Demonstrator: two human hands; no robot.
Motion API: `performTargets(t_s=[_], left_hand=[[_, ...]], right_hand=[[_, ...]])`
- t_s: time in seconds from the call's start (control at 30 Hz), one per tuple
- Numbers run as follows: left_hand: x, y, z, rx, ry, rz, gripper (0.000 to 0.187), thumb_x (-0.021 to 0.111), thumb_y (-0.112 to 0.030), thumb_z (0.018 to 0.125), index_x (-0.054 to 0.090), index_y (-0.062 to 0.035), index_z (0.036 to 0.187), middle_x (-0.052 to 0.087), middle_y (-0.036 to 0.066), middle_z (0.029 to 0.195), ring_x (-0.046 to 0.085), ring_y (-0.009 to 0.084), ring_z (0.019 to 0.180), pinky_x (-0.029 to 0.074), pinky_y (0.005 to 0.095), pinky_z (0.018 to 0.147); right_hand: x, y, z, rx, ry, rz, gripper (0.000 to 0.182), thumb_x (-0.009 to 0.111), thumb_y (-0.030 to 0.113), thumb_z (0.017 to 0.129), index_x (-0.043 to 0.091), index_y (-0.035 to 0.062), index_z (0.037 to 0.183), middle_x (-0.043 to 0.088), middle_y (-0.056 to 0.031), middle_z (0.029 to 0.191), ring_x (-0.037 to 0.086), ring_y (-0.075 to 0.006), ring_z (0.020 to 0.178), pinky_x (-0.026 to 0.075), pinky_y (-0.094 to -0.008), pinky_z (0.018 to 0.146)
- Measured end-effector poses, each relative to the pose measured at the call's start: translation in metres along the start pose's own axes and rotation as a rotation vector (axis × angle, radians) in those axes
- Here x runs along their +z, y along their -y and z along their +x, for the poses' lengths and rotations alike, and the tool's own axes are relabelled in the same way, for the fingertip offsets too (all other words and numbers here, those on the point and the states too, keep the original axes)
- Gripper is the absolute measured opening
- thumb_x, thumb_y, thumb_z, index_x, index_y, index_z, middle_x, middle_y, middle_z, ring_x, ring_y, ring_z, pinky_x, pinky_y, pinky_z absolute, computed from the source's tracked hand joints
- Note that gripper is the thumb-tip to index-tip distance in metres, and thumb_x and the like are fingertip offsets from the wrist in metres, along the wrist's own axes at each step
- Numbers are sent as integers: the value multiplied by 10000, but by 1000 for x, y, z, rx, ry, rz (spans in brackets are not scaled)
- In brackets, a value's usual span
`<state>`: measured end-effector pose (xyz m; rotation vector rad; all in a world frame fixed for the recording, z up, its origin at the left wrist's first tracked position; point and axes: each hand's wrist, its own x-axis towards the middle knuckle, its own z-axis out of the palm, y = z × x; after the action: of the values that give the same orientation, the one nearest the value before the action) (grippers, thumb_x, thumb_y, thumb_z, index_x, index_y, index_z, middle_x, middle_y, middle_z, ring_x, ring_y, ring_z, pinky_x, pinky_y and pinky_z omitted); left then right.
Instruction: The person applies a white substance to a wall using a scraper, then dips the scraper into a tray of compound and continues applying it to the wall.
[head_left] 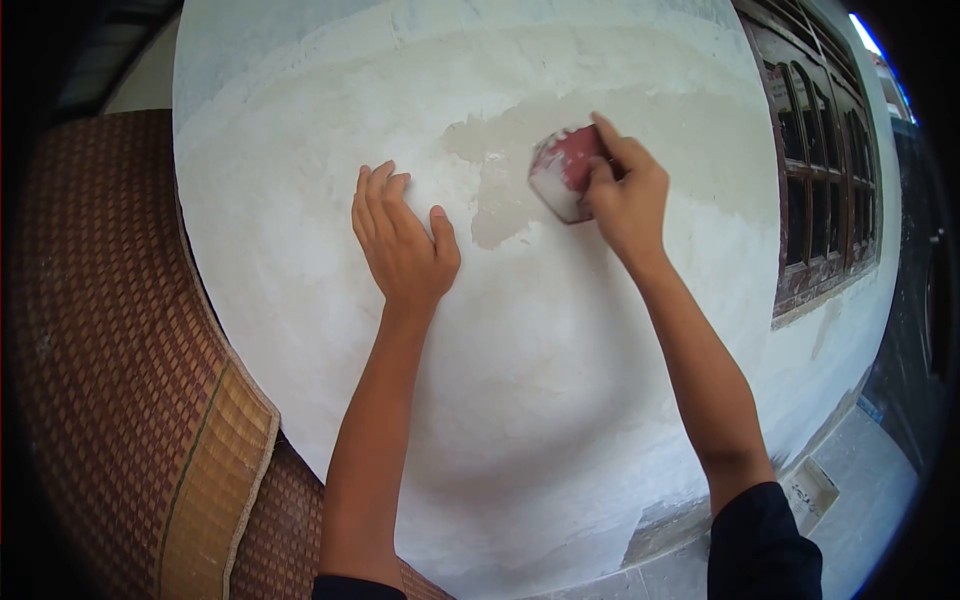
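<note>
A white wall [520, 370] fills the middle of the view, with a greyish damp-looking patch [505, 200] on its upper part. Against the wall, left of that patch, my left hand [405, 235] rests with its fingers spread and nothing in it. My right hand [630, 195] grips a red scraper-like tool [568, 165] smeared with white material. The tool's flat face is at the wall, over the right part of the patch. Motion blurs its outline a little.
A woven brown mat [110, 300] hangs or stands along the left side. On the right is a dark wooden window [820, 170] with glass panes. A shallow tray-like item [812, 492] lies on the grey floor [860, 490] at lower right.
</note>
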<state>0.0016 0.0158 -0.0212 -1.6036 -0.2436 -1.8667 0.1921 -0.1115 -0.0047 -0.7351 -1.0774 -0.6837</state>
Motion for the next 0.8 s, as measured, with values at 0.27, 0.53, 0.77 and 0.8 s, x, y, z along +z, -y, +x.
performTargets(t_s=[0.27, 0.53, 0.77, 0.8], left_hand=[[-5, -5, 5, -16, 74, 54, 488, 488, -148, 847, 451, 16, 1305, 425, 196, 1427, 274, 432, 1405, 191, 562, 1123], [-3, -5, -1, 73, 8, 3, 439, 512, -132, 820, 487, 12, 1233, 499, 189, 1312, 404, 407, 1293, 301, 509, 1031], [-3, -9, -5, 126, 38, -23, 406, 527, -135, 814, 498, -2, 1197, 519, 164, 1242, 455, 372, 1211, 317, 487, 995], [-4, -10, -6, 132, 48, -31, 400, 526, -146, 824, 499, -5, 1197, 523, 163, 1233, 457, 370, 1207, 316, 485, 992]], right_hand=[[5, -1, -20, -113, 159, -65, 475, 546, -66, 766, 631, 13, 1226, 602, -161, 790, 591, -282, 692, 493, -327, 701], [2, 3, -17, 112, -167, 87, 429, 559, -41, 782, 640, 10, 1200, 600, -158, 801, 594, -262, 713, 482, -325, 700], [1, 0, -35, 98, -80, -46, 432, 567, -41, 820, 605, 7, 1247, 609, -156, 869, 603, -258, 757, 487, -335, 717], [-6, 2, -33, 157, -167, 5, 443, 564, -47, 826, 592, 12, 1264, 603, -149, 864, 595, -243, 755, 483, -325, 716]])
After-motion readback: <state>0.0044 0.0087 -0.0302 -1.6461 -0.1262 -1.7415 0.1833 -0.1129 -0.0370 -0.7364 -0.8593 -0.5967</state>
